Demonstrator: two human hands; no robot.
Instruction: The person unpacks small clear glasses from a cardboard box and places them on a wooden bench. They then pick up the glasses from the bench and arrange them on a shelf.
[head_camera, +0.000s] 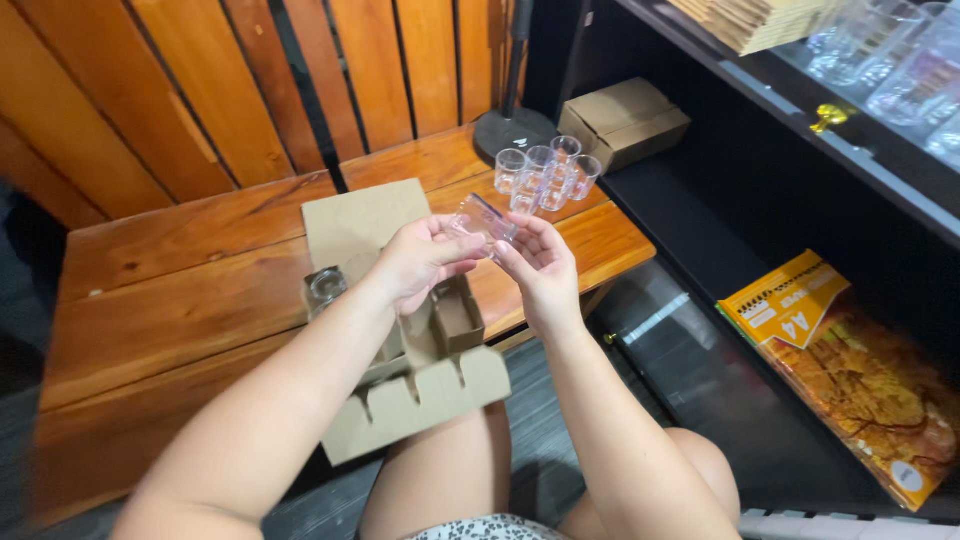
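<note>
Tilting sideways, a clear glass (482, 217) was gripped between left hand (420, 262) and right hand (540, 268), above the cardboard box (420, 390).

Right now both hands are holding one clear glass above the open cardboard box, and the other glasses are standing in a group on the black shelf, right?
Not quite. The head view shows the other glasses standing in a group on the wooden table, not on the black shelf. The rest holds: the left hand and right hand hold one clear glass above the open cardboard box.
</note>
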